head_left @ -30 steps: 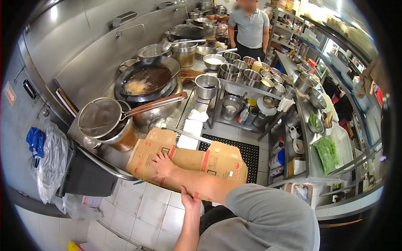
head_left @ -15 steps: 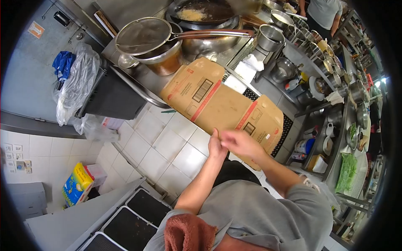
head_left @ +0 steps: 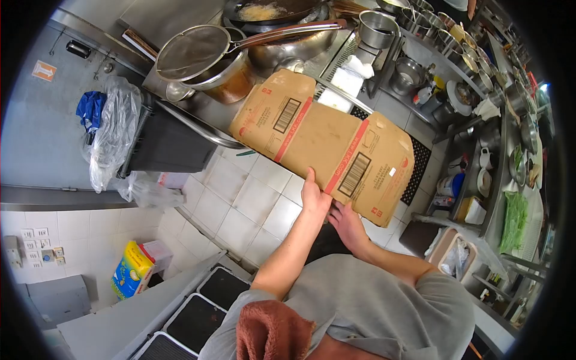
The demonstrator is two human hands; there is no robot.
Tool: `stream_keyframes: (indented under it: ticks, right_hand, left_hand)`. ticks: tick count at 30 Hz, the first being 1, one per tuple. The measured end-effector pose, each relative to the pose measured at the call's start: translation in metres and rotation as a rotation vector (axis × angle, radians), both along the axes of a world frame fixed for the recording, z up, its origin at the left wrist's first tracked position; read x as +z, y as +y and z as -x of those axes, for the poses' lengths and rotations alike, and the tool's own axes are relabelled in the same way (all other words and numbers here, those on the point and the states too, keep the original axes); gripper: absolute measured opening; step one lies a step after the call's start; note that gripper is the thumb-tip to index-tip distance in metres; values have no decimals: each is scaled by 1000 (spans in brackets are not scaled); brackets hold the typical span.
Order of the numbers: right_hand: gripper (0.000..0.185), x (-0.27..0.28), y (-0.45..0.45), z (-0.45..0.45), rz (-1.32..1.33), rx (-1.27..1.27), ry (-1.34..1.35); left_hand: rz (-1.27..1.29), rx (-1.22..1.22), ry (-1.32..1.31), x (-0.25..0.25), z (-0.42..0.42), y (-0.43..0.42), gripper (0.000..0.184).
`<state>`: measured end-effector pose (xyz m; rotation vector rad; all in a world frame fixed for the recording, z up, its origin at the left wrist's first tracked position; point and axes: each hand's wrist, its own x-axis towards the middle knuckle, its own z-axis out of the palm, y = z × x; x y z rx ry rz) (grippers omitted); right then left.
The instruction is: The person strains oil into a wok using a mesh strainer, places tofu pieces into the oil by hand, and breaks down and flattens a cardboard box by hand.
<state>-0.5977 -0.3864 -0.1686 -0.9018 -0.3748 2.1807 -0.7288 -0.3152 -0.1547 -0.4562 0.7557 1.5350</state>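
Observation:
A flattened brown cardboard sheet (head_left: 321,141) with red stripes and printed barcodes extends in front of me, its far left part over the edge of the steel counter. My left hand (head_left: 313,195) grips its near edge, with the thumb on top and the other fingers hidden underneath. Just to the right, my right hand (head_left: 348,227) is at the same edge, its fingertips against the cardboard. The two hands are close together.
A strainer (head_left: 193,53) rests over a pot (head_left: 233,84) on the counter (head_left: 204,129). Behind them is a wok (head_left: 270,12) with oil. A black bin (head_left: 171,144) stands at left, a black floor mat (head_left: 418,174) at right. Several pots line the right side.
The view has tilted down and left since the first frame. My right hand has left the cardboard's top surface and come back to the near edge beside my left hand.

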Motion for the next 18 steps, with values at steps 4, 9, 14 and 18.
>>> stream_keyframes:
  ticks: [4, 9, 14, 18]
  right_hand:
    - [43, 12, 15, 32, -77, -321, 97]
    - [39, 7, 15, 39, -43, -494, -10]
    - [34, 9, 15, 32, -60, -474, -115]
    - [31, 17, 15, 29, -18, -499, -160]
  left_hand:
    - [-8, -40, 3, 8, 3, -1, 49]
    - [53, -95, 116, 20, 5, 0, 45]
    - [33, -338, 212, 17, 26, -8, 37]
    - [142, -794, 93, 43, 68, -18, 34]
